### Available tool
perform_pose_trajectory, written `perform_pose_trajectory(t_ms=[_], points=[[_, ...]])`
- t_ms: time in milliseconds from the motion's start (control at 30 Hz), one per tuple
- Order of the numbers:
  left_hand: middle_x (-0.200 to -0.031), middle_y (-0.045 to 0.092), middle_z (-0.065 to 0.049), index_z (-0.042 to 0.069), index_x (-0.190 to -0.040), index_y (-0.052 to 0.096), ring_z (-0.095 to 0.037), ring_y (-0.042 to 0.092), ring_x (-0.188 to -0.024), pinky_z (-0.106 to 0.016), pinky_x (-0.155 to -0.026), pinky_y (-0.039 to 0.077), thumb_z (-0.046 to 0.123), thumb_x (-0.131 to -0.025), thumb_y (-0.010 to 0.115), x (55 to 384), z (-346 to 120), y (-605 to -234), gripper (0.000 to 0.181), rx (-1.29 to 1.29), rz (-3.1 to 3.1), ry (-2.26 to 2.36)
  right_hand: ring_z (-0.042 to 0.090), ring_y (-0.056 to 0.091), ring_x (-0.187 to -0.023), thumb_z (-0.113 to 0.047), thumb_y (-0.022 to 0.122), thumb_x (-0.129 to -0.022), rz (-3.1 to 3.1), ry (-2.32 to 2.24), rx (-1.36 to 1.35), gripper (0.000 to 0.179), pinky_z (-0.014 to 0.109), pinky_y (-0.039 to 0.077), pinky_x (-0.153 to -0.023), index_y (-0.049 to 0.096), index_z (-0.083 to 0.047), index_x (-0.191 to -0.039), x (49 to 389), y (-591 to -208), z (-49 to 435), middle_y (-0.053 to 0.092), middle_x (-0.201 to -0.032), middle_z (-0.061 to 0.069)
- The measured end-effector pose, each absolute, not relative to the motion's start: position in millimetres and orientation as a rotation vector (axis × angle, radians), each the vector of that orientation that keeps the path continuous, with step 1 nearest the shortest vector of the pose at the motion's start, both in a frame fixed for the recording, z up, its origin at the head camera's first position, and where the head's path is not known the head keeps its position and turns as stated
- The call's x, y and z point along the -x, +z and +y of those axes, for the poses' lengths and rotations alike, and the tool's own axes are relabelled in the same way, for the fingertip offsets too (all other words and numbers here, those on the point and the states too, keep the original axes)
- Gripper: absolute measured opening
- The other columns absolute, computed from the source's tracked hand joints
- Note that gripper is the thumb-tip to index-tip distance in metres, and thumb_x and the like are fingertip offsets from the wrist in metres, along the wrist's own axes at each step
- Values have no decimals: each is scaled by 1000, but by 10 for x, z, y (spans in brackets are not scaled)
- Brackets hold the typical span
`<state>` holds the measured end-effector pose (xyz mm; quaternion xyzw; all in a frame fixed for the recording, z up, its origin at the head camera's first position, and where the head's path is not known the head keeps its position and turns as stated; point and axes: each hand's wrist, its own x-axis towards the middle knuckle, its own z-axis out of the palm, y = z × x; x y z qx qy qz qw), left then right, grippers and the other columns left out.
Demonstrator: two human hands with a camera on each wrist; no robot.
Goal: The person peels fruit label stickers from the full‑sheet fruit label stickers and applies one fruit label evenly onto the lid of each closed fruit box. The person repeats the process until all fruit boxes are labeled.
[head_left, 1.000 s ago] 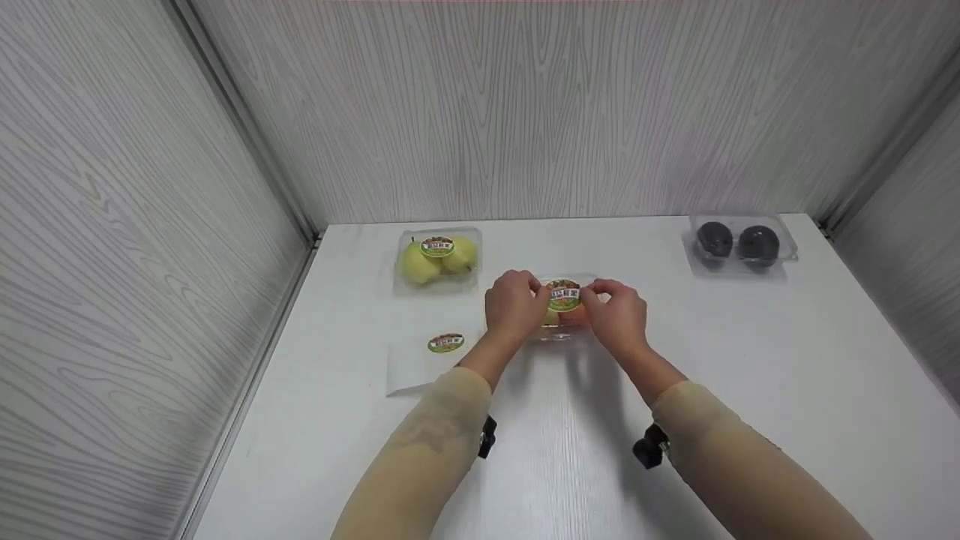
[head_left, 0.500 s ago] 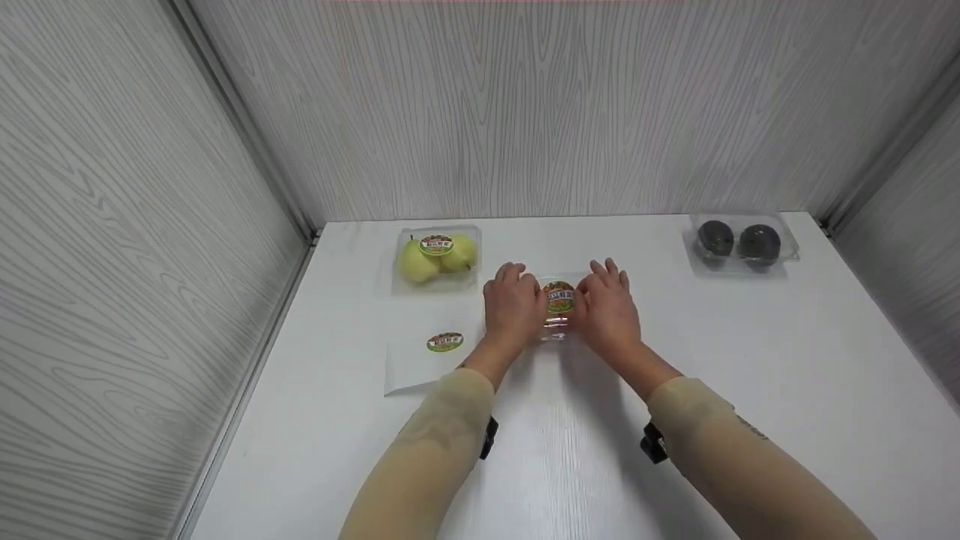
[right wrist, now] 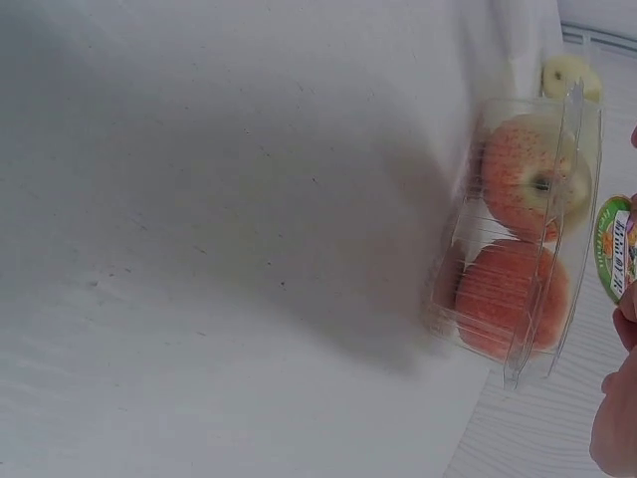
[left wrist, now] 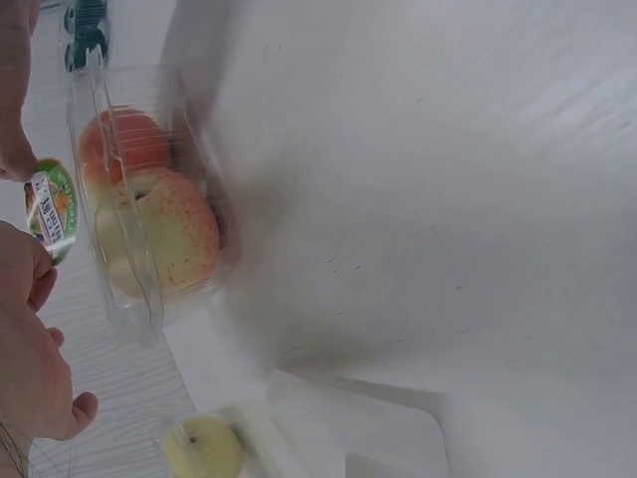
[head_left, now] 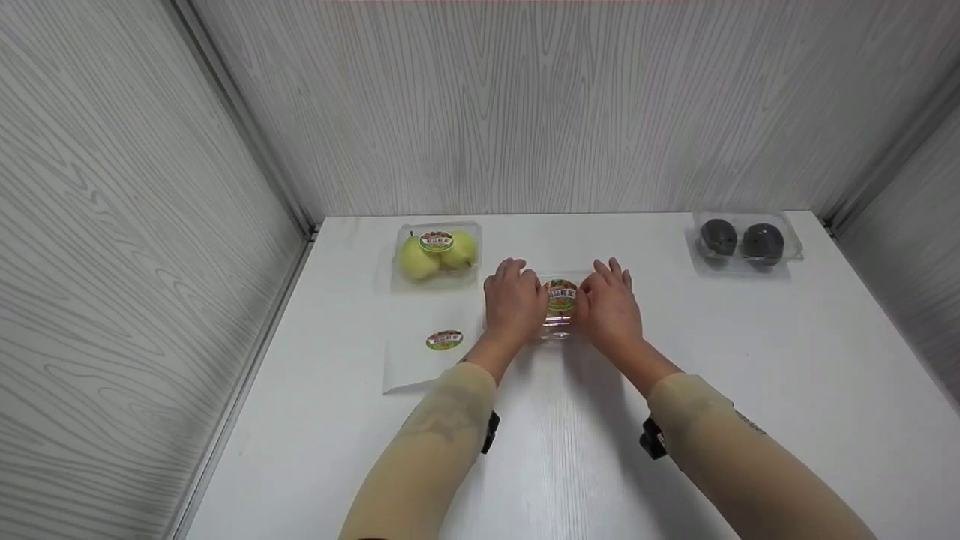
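A round fruit-printed sticker [head_left: 560,294] is held over a clear plastic clamshell box [head_left: 555,334]. My left hand [head_left: 514,304] pinches the sticker's left edge, and my right hand [head_left: 609,309] pinches its right edge. In both wrist views the sticker [left wrist: 50,211] stands slightly apart from the box lid. Inside the box are two red-and-yellow apples [right wrist: 513,294], best seen from the wrists; the hands cover much of the box in the head view. The lid is down.
Behind on the left, a clear box of yellow pears [head_left: 439,259] bears a similar sticker. A white backing sheet [head_left: 412,364] with another sticker [head_left: 445,340] lies left of my hands. At back right stands a clear box with two dark fruits [head_left: 763,244].
My right hand has shifted slightly left and its outer fingers have lifted. The sticker has come a little lower over the box. Almost nothing moved in the last half second.
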<state>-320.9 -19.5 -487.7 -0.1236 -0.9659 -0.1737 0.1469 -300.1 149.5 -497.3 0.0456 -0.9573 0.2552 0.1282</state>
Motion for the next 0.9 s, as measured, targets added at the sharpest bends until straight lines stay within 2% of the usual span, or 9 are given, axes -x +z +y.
perform_pose_trajectory(t_ms=[667, 900], points=[[-145, 63, -9, 9, -103, 77, -27, 49, -143, -49, -110, 45, 28, -106, 61, 3246, -172, -4849, 25, 341, -2854, -481, 43, 29, -156, -16, 51, -107, -2818, 723, -99, 25, 56, 14, -128, 66, 5, -104, 3040, -4964, 1478, 52, -155, 25], [-143, 64, -8, 9, -103, 77, -25, 51, -140, -48, -108, 46, 33, -106, 63, 3267, -157, -4851, 27, 338, -2857, -469, 43, 29, -157, -16, 51, -106, -2817, 721, -79, 26, 55, 13, -129, 67, 5, -104, 3055, -4977, 1474, 51, -156, 24]])
